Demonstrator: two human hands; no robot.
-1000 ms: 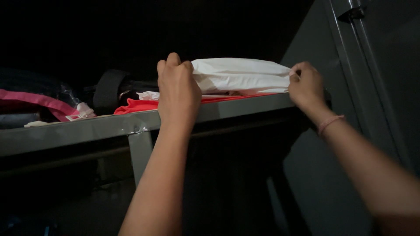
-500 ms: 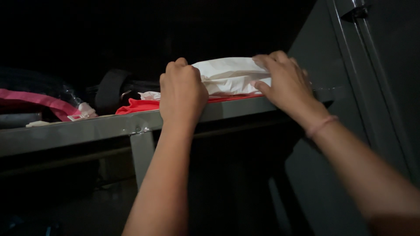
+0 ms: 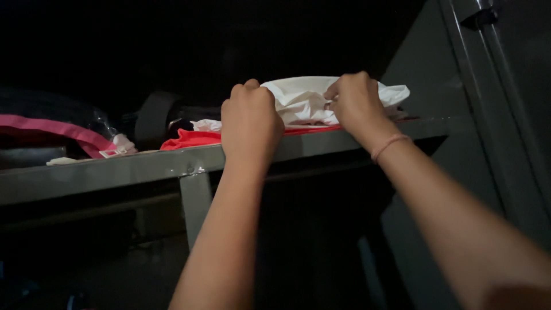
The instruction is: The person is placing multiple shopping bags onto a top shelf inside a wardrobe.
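both hands (image 3: 251,123) grip white cloth (image 3: 298,97)

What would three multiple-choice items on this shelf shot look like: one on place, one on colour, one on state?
1. Where does the white bundle lie?
A. on the floor
B. on the grey metal shelf, on top of a red cloth
C. hung on the locker door

2. What colour is the band on the right wrist?
A. pink
B. green
C. black

3. What are the hands doing?
A. both hang free
B. only one touches the bundle
C. the left hand and right hand both grip the bundle

Key: 1 B, the bundle lies over the red cloth at the shelf edge; 2 A, a thin pink loop circles the wrist; 3 C, both sets of fingers curl onto the white material.
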